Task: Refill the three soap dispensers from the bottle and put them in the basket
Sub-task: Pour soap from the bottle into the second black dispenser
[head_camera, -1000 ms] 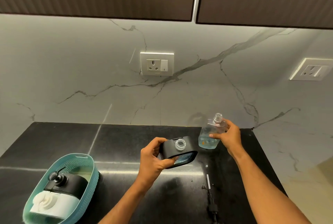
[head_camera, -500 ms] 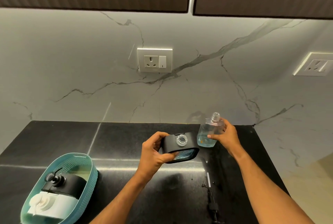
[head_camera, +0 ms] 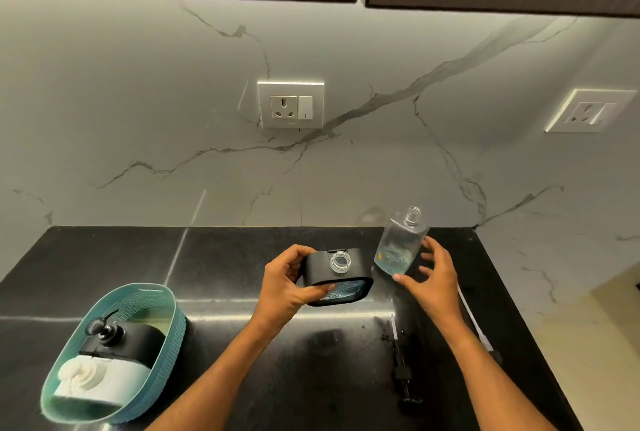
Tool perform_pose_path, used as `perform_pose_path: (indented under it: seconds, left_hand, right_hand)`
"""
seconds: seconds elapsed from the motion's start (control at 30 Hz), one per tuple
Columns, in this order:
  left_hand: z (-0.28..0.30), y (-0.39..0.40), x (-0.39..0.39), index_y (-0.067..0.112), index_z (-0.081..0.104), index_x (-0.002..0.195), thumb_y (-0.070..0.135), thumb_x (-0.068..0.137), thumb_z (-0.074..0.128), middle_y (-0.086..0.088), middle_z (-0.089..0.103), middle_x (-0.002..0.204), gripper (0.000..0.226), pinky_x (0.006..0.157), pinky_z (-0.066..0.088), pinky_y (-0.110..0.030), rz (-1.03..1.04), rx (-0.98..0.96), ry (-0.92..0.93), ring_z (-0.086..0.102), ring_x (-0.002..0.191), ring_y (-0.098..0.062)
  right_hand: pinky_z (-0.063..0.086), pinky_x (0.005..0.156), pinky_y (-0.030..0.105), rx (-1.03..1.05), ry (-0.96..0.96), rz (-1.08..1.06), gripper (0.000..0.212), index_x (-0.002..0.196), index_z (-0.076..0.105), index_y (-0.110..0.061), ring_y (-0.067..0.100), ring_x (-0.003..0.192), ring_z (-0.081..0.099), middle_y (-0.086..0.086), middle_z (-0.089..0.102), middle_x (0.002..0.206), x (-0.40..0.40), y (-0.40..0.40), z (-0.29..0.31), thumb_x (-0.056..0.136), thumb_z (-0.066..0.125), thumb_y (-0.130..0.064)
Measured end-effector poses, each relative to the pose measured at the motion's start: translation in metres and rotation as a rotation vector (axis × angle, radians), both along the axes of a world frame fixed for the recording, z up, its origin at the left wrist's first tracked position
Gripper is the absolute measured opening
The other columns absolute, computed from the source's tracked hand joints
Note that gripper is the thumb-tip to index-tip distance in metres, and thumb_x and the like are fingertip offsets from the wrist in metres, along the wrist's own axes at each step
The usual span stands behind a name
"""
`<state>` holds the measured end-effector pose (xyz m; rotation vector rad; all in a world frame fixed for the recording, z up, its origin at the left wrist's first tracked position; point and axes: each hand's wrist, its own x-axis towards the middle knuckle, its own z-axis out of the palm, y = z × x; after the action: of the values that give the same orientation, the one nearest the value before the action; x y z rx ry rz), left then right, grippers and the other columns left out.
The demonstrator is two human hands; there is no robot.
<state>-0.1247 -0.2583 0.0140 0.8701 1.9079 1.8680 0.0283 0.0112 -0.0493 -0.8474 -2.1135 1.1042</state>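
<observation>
My left hand (head_camera: 284, 286) grips a black soap dispenser (head_camera: 337, 276) just above the black counter. Its clear neck is open with no pump on it, and blue liquid shows through its lower front. To its right the clear refill bottle (head_camera: 398, 248) stands uncapped near the wall, with a little blue liquid at the bottom. My right hand (head_camera: 433, 278) is beside the bottle with fingers spread; only the thumb tip is near its base. At the front left, a teal basket (head_camera: 173, 319) holds a black dispenser (head_camera: 117, 338) with its pump on and a white dispenser (head_camera: 97, 380).
A black pump head with its tube (head_camera: 401, 366) lies on the counter (head_camera: 225, 257) between my forearms. A second, white pump tube (head_camera: 476, 328) lies partly under my right arm. The counter ends at the right, and a marble wall with sockets (head_camera: 291, 104) stands behind.
My right hand has let go of the refill bottle and its fingers have spread open beside it. My left hand still holds the black dispenser in nearly the same place.
</observation>
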Motion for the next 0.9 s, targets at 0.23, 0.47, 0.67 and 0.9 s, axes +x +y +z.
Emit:
perform_pose_path:
  seconds: [0.23,0.47,0.67,0.9]
  left_hand:
    - [0.005,-0.008,0.008,0.009,0.066,0.112,0.019,0.069,0.095,-0.005,0.074,0.113,0.053,0.092,0.063,-0.041,-0.02,0.001,0.003,0.071,0.111,-0.027]
    - [0.009,-0.014,0.012,0.009,0.066,0.111,0.019,0.07,0.095,-0.004,0.074,0.113,0.052,0.09,0.063,-0.036,-0.022,0.032,0.003,0.071,0.112,-0.029]
    - [0.01,-0.014,0.013,0.009,0.066,0.111,0.029,0.068,0.094,-0.004,0.074,0.113,0.055,0.092,0.062,-0.039,-0.03,0.039,0.005,0.071,0.111,-0.029]
    - [0.01,-0.009,0.014,0.011,0.066,0.112,0.029,0.069,0.094,-0.003,0.074,0.115,0.054,0.093,0.062,-0.041,-0.038,0.025,0.01,0.07,0.113,-0.028]
  right_hand:
    - [0.06,0.086,0.031,-0.019,0.007,-0.094,0.089,0.147,0.044,-0.021,0.016,0.118,0.058,0.001,0.052,0.138,-0.018,0.011,0.005,0.072,0.091,-0.009]
    - [0.054,0.065,0.009,-0.079,0.04,-0.105,0.065,0.138,0.053,-0.014,0.021,0.115,0.064,0.007,0.061,0.129,-0.03,0.023,0.009,0.082,0.079,0.007]
    - [0.052,0.073,0.012,-0.086,0.017,-0.095,0.061,0.139,0.053,-0.012,0.02,0.118,0.062,0.008,0.062,0.131,-0.036,0.033,0.009,0.085,0.075,0.007]
    - [0.055,0.101,0.04,-0.15,0.007,-0.067,0.065,0.146,0.048,-0.012,0.02,0.128,0.057,0.01,0.059,0.139,-0.039,0.037,0.012,0.089,0.066,0.014]
